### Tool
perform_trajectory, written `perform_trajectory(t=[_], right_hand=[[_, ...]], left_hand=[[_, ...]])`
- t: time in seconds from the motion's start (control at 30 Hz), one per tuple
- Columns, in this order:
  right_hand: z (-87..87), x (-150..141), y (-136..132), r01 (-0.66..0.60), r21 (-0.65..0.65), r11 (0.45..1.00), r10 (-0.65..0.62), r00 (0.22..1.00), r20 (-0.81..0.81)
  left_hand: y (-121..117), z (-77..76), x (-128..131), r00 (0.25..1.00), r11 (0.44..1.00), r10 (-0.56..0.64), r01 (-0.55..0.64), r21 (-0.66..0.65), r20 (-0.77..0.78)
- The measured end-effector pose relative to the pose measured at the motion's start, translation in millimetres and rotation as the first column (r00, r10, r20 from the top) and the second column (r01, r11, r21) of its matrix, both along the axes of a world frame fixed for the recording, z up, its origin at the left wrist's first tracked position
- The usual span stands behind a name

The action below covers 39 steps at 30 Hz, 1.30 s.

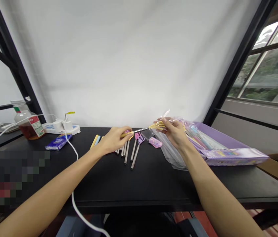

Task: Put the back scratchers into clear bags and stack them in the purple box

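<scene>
A yellow telescopic back scratcher (pixel 142 130) is held level above the black table between my two hands. My left hand (pixel 114 140) is closed round its yellow grip end. On the other side, my right hand (pixel 175 131) pinches at the yellow claw end, where a clear plastic wrapper (pixel 166 113) shows around the fingers. Beneath them lie several back scratchers with metal rods, among them a pink claw (pixel 137 135) and a purple claw (pixel 141 139). Yellow and blue grips (pixel 96 141) stick out behind my left wrist. A small pink card (pixel 155 142) rests near the right hand.
Clear plastic bags (pixel 172 154) and a purple box (pixel 235 157) of wrapped back scratchers occupy the right side. At left are a bottle of brown liquid (pixel 30 123), a blue packet (pixel 58 142) and a power strip (pixel 76 129). A white cable (pixel 73 197) hangs over the front edge.
</scene>
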State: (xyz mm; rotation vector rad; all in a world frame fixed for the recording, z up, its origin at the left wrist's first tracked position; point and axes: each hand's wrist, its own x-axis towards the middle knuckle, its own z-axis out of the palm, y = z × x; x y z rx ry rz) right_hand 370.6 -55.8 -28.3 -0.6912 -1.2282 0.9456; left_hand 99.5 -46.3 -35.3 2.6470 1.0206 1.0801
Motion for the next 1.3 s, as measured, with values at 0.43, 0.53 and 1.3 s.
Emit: perform_trajectory(t=[0.43,0.53,1.3], right_hand=[[-0.6,-11.1,-0.4,-0.016,-0.021,1.0,0.015,0.999,-0.049],[-1.4,-17.9,-2.1,-0.054,-0.037,0.998,0.053,0.998,-0.016],[-18.3,-36.0,1.3,-0.161,-0.098,0.982,0.16,0.987,-0.02]], left_hand=[[-5.4,-9.2,15.2,0.952,0.922,-0.047,0.158,-0.352,0.303],[-7.7,-9.5,16.4,0.93,0.9,-0.041,0.193,-0.39,0.366],[1.7,0.3,4.2,0.793,0.618,-0.13,0.534,-0.576,0.595]])
